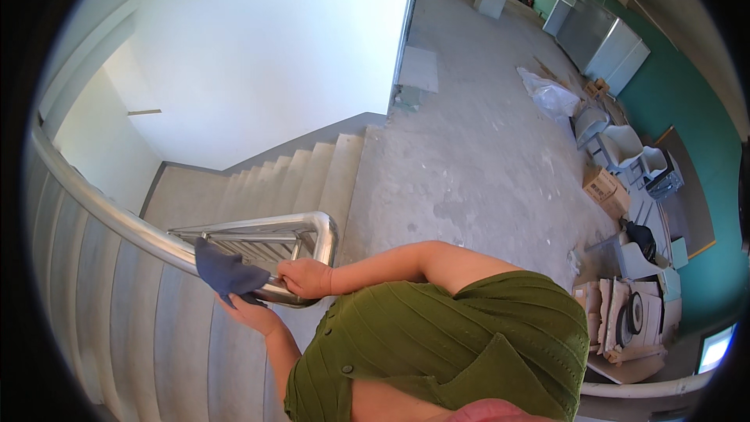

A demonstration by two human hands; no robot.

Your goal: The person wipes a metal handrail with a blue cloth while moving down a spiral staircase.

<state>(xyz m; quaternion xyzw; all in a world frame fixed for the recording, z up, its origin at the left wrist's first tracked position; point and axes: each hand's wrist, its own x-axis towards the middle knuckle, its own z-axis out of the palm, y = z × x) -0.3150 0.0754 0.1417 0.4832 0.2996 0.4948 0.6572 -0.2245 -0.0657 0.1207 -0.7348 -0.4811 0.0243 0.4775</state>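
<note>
A dark blue-grey cloth is draped over a shiny metal handrail. My left hand holds the cloth from the near side, pressing it against the tube. Close beside it, my right hand is closed on the rail near its bent end, with its fingertips partly hidden. The rail curves away to the left above a flight of concrete steps. Behind my right hand, a second run of metal railing turns in a rounded corner and slopes downward.
More concrete steps descend beside a white wall. A rough concrete floor extends to the right. Along a green wall stand chairs, a cardboard box, flattened cardboard and a metal cabinet.
</note>
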